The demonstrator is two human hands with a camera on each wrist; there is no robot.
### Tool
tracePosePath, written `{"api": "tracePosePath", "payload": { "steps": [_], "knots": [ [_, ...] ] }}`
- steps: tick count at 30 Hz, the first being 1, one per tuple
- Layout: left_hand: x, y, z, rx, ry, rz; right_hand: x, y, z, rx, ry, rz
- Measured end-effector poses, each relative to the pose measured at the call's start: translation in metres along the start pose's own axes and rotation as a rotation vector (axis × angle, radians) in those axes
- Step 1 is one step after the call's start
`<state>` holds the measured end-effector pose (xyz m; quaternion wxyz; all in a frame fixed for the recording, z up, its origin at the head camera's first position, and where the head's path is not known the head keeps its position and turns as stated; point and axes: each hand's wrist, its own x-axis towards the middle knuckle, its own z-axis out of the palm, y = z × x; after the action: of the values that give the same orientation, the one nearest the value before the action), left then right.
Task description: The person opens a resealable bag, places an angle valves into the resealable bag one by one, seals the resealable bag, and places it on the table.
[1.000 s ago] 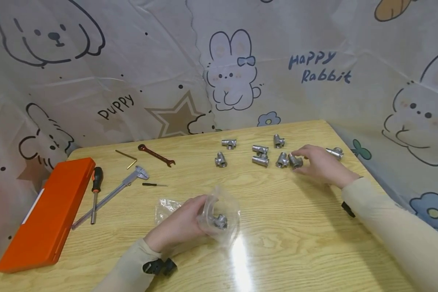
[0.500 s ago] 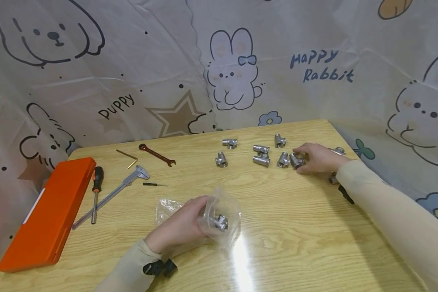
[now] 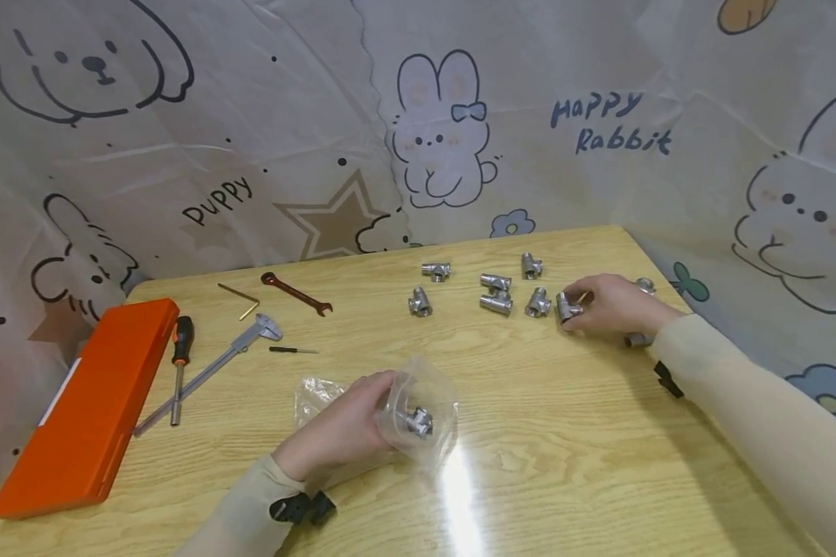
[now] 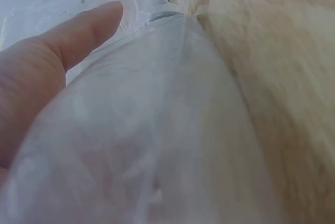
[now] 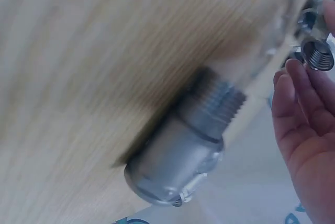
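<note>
My left hand (image 3: 344,422) holds a clear plastic bag (image 3: 440,402) at the front middle of the table, its mouth facing right. Inside the bag lies a metal tee pipe fitting (image 3: 420,422). At the right, my right hand (image 3: 616,303) pinches another threaded tee fitting (image 3: 568,308) between thumb and fingers; the right wrist view shows this tee fitting's threaded opening (image 5: 319,55) at the fingertips. Just left of it lies a further tee fitting (image 3: 538,302). In the left wrist view, the bag (image 4: 157,119) fills the middle and hides most of the left fingers.
Several more tee fittings lie toward the back, including a touching pair (image 3: 496,292). One fitting (image 3: 637,339) is partly covered by the right wrist. At left are an orange case (image 3: 90,410), nut driver (image 3: 180,348), caliper (image 3: 230,352), hex key (image 3: 240,298), wrench (image 3: 296,294) and small screwdriver (image 3: 292,350).
The right hand has closed on the tee fitting and drawn it slightly right, away from its neighbour. The left hand and bag stay in place.
</note>
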<state>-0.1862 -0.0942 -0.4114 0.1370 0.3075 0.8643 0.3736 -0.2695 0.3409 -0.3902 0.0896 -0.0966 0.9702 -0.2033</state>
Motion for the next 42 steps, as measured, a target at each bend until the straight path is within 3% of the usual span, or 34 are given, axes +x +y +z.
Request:
{"api": "tracePosePath", "payload": {
  "steps": [5, 9, 16, 30, 37, 42],
  "knots": [
    [0.0, 0.001, 0.0, -0.014, -0.007, -0.015, -0.024, -0.013, -0.005, 0.048, 0.062, -0.036],
    [0.001, 0.0, 0.0, -0.008, 0.002, 0.009, -0.042, -0.03, -0.005, 0.079, 0.113, -0.094],
    [0.0, -0.003, 0.0, -0.025, 0.0, 0.021, -0.064, -0.075, 0.01, 0.137, 0.121, -0.182],
    [0.002, -0.002, 0.001, -0.031, -0.001, 0.017, -0.076, -0.161, 0.058, 0.178, 0.09, -0.474],
    [0.001, -0.002, 0.0, -0.112, -0.024, 0.01, -0.072, -0.197, 0.077, 0.115, 0.096, -0.465],
    [0.001, 0.0, 0.0, -0.087, -0.031, 0.024, -0.065, -0.214, 0.088, 0.017, 0.118, -0.448]
  ]
}}
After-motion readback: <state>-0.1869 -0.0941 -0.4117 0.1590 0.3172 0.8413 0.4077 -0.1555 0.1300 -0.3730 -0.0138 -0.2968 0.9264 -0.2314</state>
